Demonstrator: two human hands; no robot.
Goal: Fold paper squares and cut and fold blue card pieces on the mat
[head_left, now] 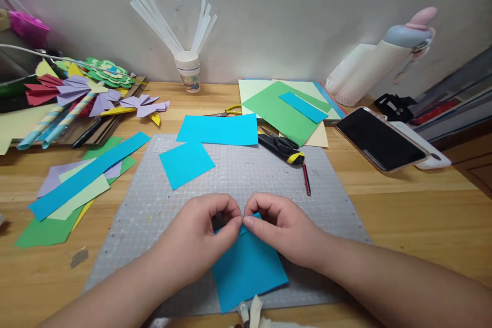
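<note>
A blue sheet of paper [249, 271] hangs over the near part of the grey cutting mat [154, 246]. Both hands pinch its far edge, thumbs and forefingers meeting at the middle. My left hand [203, 230] is closed on the left part of that edge, and my right hand [282, 228] is closed just beside it on the right. A short crease shows under the fingertips. Beyond the hands lie a blue square of paper [187, 165] and a wider blue rectangle of paper [219, 129].
A black utility knife [280, 149], scissors [284, 138] and a dark red pencil [306, 179] lie on the mat's far right. Paper scraps [80, 205] and paper flowers [111, 74] are at left. A phone [380, 138] leans at right; paper cups [188, 72] hold white sticks.
</note>
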